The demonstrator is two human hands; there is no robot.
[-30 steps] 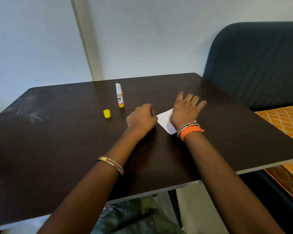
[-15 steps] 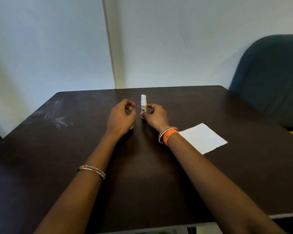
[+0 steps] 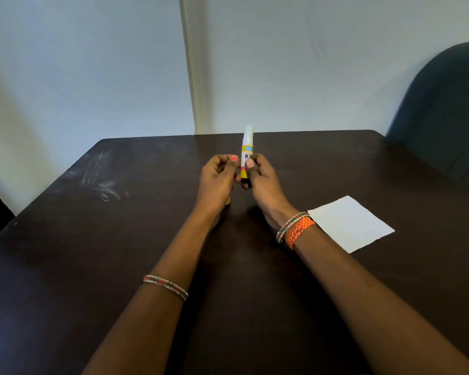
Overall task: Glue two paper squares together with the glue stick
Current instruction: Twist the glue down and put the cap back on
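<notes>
Here the right hand [image 3: 263, 182] is holding the glue stick [image 3: 247, 152] upright above the dark table [image 3: 92, 253], thumb and fingers curling round its lower yellow end, while the left hand [image 3: 217, 180] is sitting just beside it with fingers curled; whether they are pinching the base or something small is not clear. A sliver of yellow, probably the cap [image 3: 228, 200], is peeking out beneath the left hand. The white paper [image 3: 352, 224] is lying flat near the right wrist, well apart from the stick; it is showing as one sheet, so any second square cannot be told apart. The stick looks light, rigid and smooth, so a grip low on the barrel is suiting it, keeping fingers off the pale tip. The paper seems thin and floppy, likely sliding on the tabletop unless a flat palm is pinning it.
</notes>
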